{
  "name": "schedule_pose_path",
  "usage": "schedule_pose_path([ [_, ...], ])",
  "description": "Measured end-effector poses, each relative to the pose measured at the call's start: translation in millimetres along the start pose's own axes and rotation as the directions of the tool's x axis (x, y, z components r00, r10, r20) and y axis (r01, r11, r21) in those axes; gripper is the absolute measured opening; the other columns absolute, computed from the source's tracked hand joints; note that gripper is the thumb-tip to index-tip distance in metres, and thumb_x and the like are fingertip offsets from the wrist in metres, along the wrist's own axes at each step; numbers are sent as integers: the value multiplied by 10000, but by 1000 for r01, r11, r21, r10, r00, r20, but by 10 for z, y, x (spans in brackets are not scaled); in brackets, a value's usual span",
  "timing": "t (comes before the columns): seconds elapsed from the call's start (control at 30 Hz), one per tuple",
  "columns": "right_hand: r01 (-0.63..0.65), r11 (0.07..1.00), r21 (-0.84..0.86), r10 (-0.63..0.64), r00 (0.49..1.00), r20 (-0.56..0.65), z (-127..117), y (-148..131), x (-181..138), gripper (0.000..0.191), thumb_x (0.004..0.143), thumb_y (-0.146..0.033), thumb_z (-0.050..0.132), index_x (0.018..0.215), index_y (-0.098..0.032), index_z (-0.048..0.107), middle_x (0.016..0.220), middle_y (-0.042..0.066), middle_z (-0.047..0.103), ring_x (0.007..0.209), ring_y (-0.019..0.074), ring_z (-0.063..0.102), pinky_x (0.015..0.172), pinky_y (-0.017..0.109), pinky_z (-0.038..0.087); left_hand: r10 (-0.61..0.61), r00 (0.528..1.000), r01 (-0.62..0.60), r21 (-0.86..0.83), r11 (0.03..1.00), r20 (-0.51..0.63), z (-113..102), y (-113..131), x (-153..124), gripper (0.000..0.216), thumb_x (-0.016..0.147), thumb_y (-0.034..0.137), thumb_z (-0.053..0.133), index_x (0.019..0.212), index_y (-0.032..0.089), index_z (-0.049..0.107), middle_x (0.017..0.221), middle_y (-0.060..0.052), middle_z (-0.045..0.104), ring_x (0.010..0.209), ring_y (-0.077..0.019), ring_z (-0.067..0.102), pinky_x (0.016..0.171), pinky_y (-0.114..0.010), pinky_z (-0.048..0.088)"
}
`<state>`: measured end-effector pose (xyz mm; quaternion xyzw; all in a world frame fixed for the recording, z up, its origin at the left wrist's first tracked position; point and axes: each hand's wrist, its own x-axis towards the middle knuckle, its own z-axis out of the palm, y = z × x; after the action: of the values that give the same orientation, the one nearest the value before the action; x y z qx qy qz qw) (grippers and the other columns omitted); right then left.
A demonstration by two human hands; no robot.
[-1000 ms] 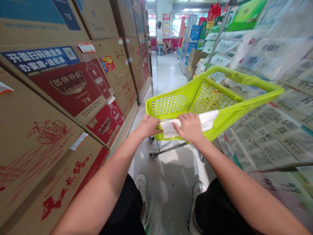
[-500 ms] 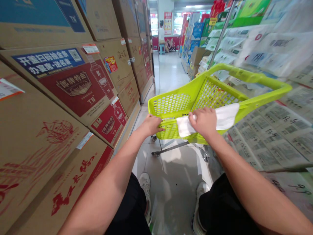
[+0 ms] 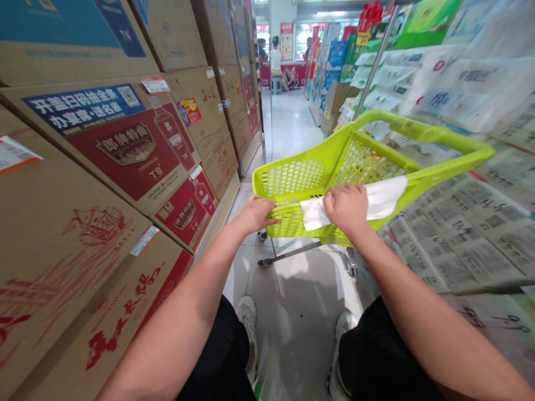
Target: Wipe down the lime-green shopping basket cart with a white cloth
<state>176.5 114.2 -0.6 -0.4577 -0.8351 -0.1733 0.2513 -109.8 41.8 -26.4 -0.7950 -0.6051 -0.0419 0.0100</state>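
A lime-green shopping cart (image 3: 301,174) stands sideways before me, its handle off to the right. My left hand (image 3: 258,214) grips the rim at the cart's left corner, fingers over the edge. Along the near rim lies a white cloth (image 3: 387,196), draped over the side. My right hand (image 3: 346,207) is closed over the cloth and the rim beneath it, pressing the fabric against the plastic. The cloth shows on both sides of that hand. What the fingertips do inside the basket is partly hidden.
Stacked cardboard cartons (image 3: 125,145) wall the left side. Packs of paper goods (image 3: 472,223) are piled on the right, close to the cart handle. A metal pole (image 3: 378,58) rises behind the cart. Farther down the aisle a person (image 3: 276,58) sits on a blue stool (image 3: 276,84).
My right hand has slid slightly left along the rim with the cloth. The cart handle has shifted a little left. More people show at the aisle's far end.
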Motion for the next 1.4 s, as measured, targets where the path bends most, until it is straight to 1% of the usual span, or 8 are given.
schedule_pose_path([
  [0.17, 130, 988, 88, -135, 990, 48, -30, -393, -81, 452, 1076, -393, 370, 926, -192, 746, 933, 125, 751, 975, 298, 573, 921, 435, 308, 35, 999, -34, -18, 999, 20, -6, -3, -11, 318, 966, 505, 649, 1057, 201, 677, 1120, -81, 765, 1064, -274, 682, 1017, -429, 357],
  [0.4, -141, 989, -38, 141, 990, 13, -23, 309, 84, 450, 1018, -349, 410, 850, -149, 777, 881, 167, 748, 911, 317, 569, 896, 459, 315, 9, 1000, -8, -28, 1000, 12, -25, -23, -14, 273, 954, 473, 661, 1019, 207, 667, 1116, -75, 773, 1088, -272, 682, 1050, -428, 360],
  [0.67, 155, 985, 70, -155, 988, 0, -6, -476, -128, 506, 1068, -533, 375, 985, -194, 741, 987, 140, 734, 1004, 310, 543, 952, 451, 297, 16, 1000, -16, -10, 1000, 16, -12, 11, 32, 302, 952, 504, 664, 1030, 212, 672, 1084, -78, 774, 1071, -278, 690, 1043, -433, 372],
  [0.87, -144, 989, -41, 144, 990, -7, 9, 277, 94, 514, 1057, -411, 373, 843, -151, 760, 855, 170, 736, 892, 314, 566, 851, 440, 305, -9, 1000, 9, -13, 1000, 3, -26, -43, -19, 297, 945, 497, 682, 1036, 215, 671, 1112, -79, 773, 1111, -275, 676, 1076, -422, 373],
  [0.93, -165, 985, -45, 164, 986, -27, 24, 331, 97, 492, 1052, -403, 383, 873, -151, 766, 899, 173, 744, 924, 323, 563, 887, 457, 300, -21, 1000, 21, -8, 1000, -9, -19, -9, -9, 299, 951, 491, 676, 1054, 210, 679, 1117, -89, 772, 1129, -286, 676, 1086, -434, 375],
  [1.07, 38, 998, 55, -39, 999, 26, 13, -213, -58, 494, 1074, -464, 356, 956, -181, 744, 981, 149, 725, 989, 318, 534, 951, 464, 280, -7, 1000, 7, -21, 1000, -22, 4, 63, 26, 273, 960, 452, 659, 1070, 204, 693, 1116, -94, 770, 1113, -289, 683, 1069, -445, 388],
  [1.2, 274, 952, 139, -287, 955, 80, -28, -573, -110, 544, 1068, -581, 359, 1150, -174, 711, 1122, 157, 703, 1050, 318, 524, 936, 430, 294, 33, 999, -33, -23, 999, -20, -10, 34, 15, 193, 957, 389, 654, 1042, 223, 703, 1117, -75, 774, 1119, -272, 678, 1055, -430, 395],
  [1.4, 11, 999, -52, -5, 994, 113, -36, 314, 126, 567, 1080, -482, 334, 867, -170, 756, 928, 153, 737, 955, 307, 540, 865, 431, 298, -26, 1000, 27, -22, 999, 15, -52, -89, -7, 326, 949, 498, 678, 1084, 202, 702, 1156, -98, 769, 1177, -283, 660, 1095, -421, 387],
])
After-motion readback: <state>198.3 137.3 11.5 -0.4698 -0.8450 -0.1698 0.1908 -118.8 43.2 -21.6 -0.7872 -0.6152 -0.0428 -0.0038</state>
